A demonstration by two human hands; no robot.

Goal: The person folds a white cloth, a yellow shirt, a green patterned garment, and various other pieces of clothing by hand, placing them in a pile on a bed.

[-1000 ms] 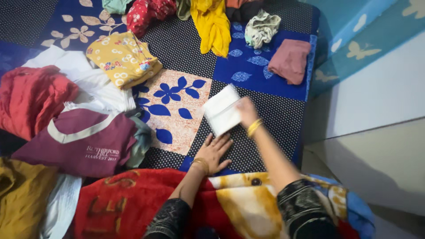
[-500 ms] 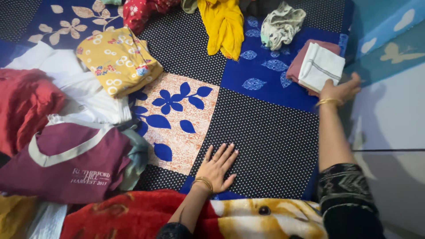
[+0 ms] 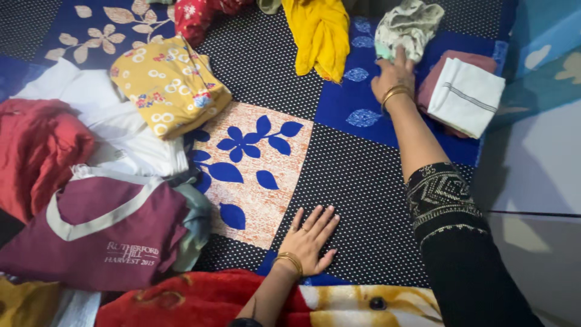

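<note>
The right hand (image 3: 393, 77) now reaches to the far end of the patchwork bedspread (image 3: 357, 175) and lays its fingers on a crumpled pale green and cream cloth (image 3: 410, 25), the fingertips curling into the near edge of the bundle; whether it has a firm grip yet cannot be told. Half a second ago that same hand was setting a folded white cloth (image 3: 467, 95) down; that cloth now lies let go, just to the right of the hand, resting on top of a folded pink cloth (image 3: 451, 60). So the folded piece looks finished and stacked, and the hand has gone on to the next unfolded item.

The left hand (image 3: 311, 239) has stayed where it was, spread flat with open fingers on the dotted dark patch of the bedspread, near its lower edge and holding nothing.

Left of the crumpled cloth a yellow garment (image 3: 318, 33) hangs down over the bedspread. Further left lie a yellow flowered cloth (image 3: 166, 85), a white garment (image 3: 109, 115), a red heap (image 3: 36, 145) and a maroon shirt (image 3: 103, 230)
</note>
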